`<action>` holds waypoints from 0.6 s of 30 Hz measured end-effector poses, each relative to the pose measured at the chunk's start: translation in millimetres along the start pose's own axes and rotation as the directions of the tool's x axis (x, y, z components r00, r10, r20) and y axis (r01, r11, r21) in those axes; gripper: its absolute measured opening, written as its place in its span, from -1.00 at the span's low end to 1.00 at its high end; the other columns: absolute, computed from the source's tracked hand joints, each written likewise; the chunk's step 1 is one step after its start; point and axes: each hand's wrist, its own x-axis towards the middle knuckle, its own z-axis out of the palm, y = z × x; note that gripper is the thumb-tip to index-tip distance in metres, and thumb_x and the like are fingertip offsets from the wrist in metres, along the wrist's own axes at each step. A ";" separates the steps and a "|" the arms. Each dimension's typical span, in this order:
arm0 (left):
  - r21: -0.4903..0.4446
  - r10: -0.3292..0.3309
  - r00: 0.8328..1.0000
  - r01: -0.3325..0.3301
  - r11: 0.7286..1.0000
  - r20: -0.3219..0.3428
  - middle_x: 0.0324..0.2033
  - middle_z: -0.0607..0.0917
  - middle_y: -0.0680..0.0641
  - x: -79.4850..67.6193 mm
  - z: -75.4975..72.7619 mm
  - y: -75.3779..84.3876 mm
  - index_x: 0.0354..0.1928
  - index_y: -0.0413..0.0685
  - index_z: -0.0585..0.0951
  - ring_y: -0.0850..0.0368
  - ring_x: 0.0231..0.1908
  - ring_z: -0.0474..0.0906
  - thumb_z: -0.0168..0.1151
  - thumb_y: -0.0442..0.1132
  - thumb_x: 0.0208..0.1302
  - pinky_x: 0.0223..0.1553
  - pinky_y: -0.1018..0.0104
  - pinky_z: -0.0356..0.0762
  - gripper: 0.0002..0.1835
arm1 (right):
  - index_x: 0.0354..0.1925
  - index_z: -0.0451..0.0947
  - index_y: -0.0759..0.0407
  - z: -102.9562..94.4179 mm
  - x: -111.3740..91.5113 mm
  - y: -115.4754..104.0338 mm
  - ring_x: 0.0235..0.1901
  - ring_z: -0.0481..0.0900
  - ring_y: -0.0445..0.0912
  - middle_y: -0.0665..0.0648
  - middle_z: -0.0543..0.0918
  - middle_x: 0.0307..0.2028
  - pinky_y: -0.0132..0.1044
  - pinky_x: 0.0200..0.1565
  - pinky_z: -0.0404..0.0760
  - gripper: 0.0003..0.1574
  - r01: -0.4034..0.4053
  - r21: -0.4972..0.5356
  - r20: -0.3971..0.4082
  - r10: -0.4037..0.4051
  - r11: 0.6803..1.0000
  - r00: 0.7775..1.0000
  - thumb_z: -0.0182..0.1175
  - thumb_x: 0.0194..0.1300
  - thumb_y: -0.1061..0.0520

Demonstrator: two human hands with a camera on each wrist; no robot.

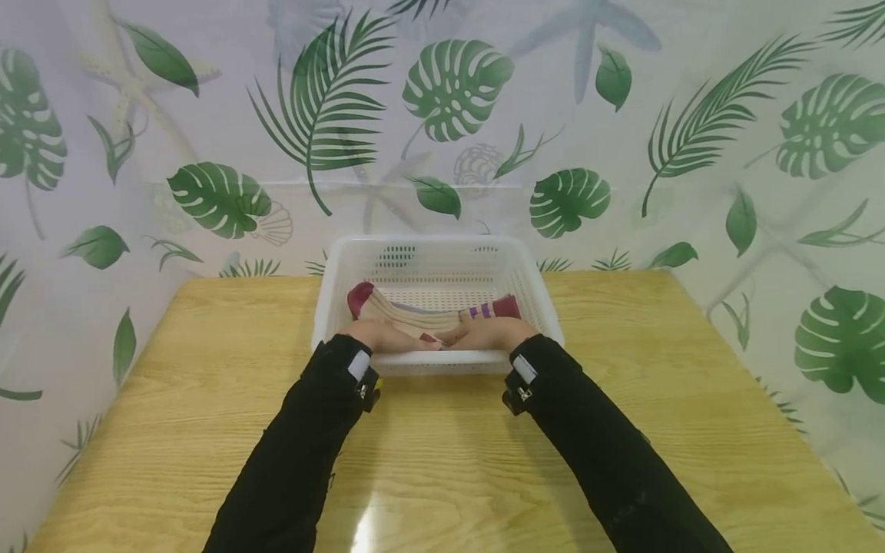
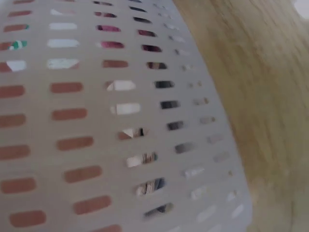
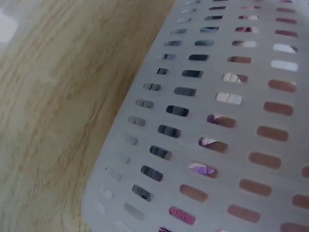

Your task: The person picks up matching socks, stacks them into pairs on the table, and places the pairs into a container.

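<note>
In the head view, both hands reach over the near rim of a white slotted basket (image 1: 442, 361). A cream sock (image 1: 408, 315) with maroon ends and purple bands stretches across just beyond them. My left hand (image 1: 390, 336) holds the sock from the left, its maroon end showing past the wrist. From the right, my right hand (image 1: 487, 333) grips it near the purple bands. The fingertips of both hands come together around a small maroon piece (image 1: 429, 338) at the middle. The wrist views show skin and bits of cream, pink and purple fabric through the slots.
Dark grey fabric (image 3: 177, 111) shows through the basket's lower slots in the right wrist view. The basket stands on a wood-grain table (image 1: 442, 461) near its back edge. Behind it hangs a leaf-patterned sheet (image 1: 449, 153). Black sleeves cover both forearms.
</note>
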 end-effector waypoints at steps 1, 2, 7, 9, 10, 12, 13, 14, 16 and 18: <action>0.013 -0.016 1.000 0.016 1.000 -0.004 0.42 0.13 -0.26 0.2 -0.3 0.0 0.42 -0.20 0.08 -0.11 0.39 0.00 -0.05 0.40 0.15 0.41 -0.04 -0.09 0.00 | 0.36 0.23 -0.17 0.0 0.1 -0.5 0.44 -0.38 0.20 0.26 -0.35 0.49 0.23 0.39 -0.31 -0.32 -0.018 0.007 0.005 0.018 1.000 1.000 -0.01 0.31 -0.21; 0.029 -0.031 1.000 0.031 0.999 -0.005 0.41 0.16 -0.25 0.9 -0.8 0.0 0.41 -0.21 0.10 -0.10 0.37 0.04 -0.04 0.40 0.15 0.40 -0.02 -0.06 0.00 | 0.35 0.23 -0.19 -0.2 0.6 -0.7 0.44 -0.38 0.19 0.25 -0.35 0.50 0.21 0.39 -0.32 -0.32 -0.028 0.008 0.010 0.028 1.000 1.000 0.00 0.30 -0.23; 0.115 -0.041 0.999 0.045 0.992 -0.029 0.34 0.29 -0.23 6.7 -10.2 0.1 0.36 -0.21 0.22 -0.08 0.29 0.19 -0.03 0.37 0.16 0.35 0.02 0.10 -0.06 | 0.36 0.20 -0.23 -6.4 7.0 -3.3 0.44 -0.33 0.19 0.25 -0.32 0.50 0.20 0.40 -0.29 -0.32 -0.046 0.010 0.007 0.046 0.999 0.999 -0.04 0.31 -0.26; 0.164 0.028 0.999 -0.022 0.986 -0.035 0.35 0.31 -0.22 11.2 -13.9 -1.0 0.36 -0.16 0.25 -0.09 0.31 0.19 -0.06 0.33 0.22 0.35 0.00 0.10 -0.15 | 0.37 0.20 -0.13 -9.4 10.7 -3.3 0.44 -0.24 0.19 0.27 -0.21 0.50 0.20 0.40 -0.22 -0.32 -0.021 -0.026 -0.024 0.020 0.999 1.000 -0.06 0.34 -0.22; 0.174 0.061 0.997 -0.051 0.983 -0.048 0.35 0.32 -0.22 13.1 -15.6 -2.0 0.36 -0.13 0.27 -0.10 0.32 0.19 -0.07 0.31 0.24 0.35 -0.01 0.10 -0.18 | 0.38 0.20 -0.09 -10.8 12.5 -3.0 0.44 -0.18 0.18 0.27 -0.13 0.49 0.18 0.41 -0.17 -0.30 -0.011 -0.046 -0.053 0.009 0.999 0.999 -0.06 0.34 -0.22; 0.194 0.144 0.985 -0.125 0.973 -0.090 0.38 0.29 -0.21 17.0 -18.9 -4.3 0.37 -0.09 0.26 -0.12 0.36 0.14 -0.10 0.23 0.32 0.37 -0.06 0.06 -0.27 | 0.38 0.20 0.00 -14.3 14.4 -1.7 0.41 0.00 0.16 0.27 0.06 0.46 0.15 0.40 -0.03 -0.27 0.009 -0.099 -0.131 -0.022 0.995 0.991 -0.03 0.33 -0.20; 0.209 0.187 0.974 -0.158 0.965 -0.129 0.38 0.29 -0.21 18.5 -20.5 -6.1 0.37 -0.09 0.26 -0.13 0.37 0.12 -0.10 0.19 0.34 0.38 -0.07 0.05 -0.31 | 0.38 0.19 0.06 -16.6 14.0 -0.3 0.39 0.07 0.17 0.29 0.13 0.43 0.14 0.39 0.03 -0.26 0.024 -0.127 -0.182 -0.047 0.992 0.982 -0.01 0.32 -0.18; 0.225 0.217 0.957 -0.171 0.959 -0.195 0.37 0.30 -0.22 18.6 -22.8 -7.9 0.36 -0.09 0.27 -0.14 0.37 0.13 -0.09 0.16 0.35 0.38 -0.08 0.06 -0.33 | 0.37 0.19 0.10 -19.9 12.2 1.4 0.38 0.11 0.18 0.30 0.18 0.41 0.13 0.38 0.08 -0.25 0.034 -0.147 -0.241 -0.069 0.989 0.968 0.01 0.31 -0.16; 0.248 0.266 0.907 -0.190 0.950 -0.327 0.36 0.31 -0.25 14.2 -30.0 -10.5 0.35 -0.13 0.28 -0.16 0.36 0.15 -0.05 0.11 0.36 0.37 -0.09 0.10 -0.35 | 0.37 0.17 0.17 -30.6 4.0 8.1 0.36 0.14 0.19 0.33 0.20 0.40 0.12 0.37 0.11 -0.22 0.051 -0.150 -0.368 -0.103 0.987 0.924 0.05 0.30 -0.12; 0.314 0.320 0.829 -0.186 0.931 -0.458 0.35 0.31 -0.30 4.3 -42.7 -14.9 0.32 -0.18 0.31 -0.21 0.34 0.16 -0.02 0.06 0.36 0.34 -0.13 0.15 -0.38 | 0.38 0.12 0.24 -47.8 -10.7 18.9 0.38 0.05 0.25 0.39 0.09 0.42 0.15 0.38 0.06 -0.21 0.060 -0.166 -0.483 -0.134 0.984 0.865 0.03 0.33 -0.09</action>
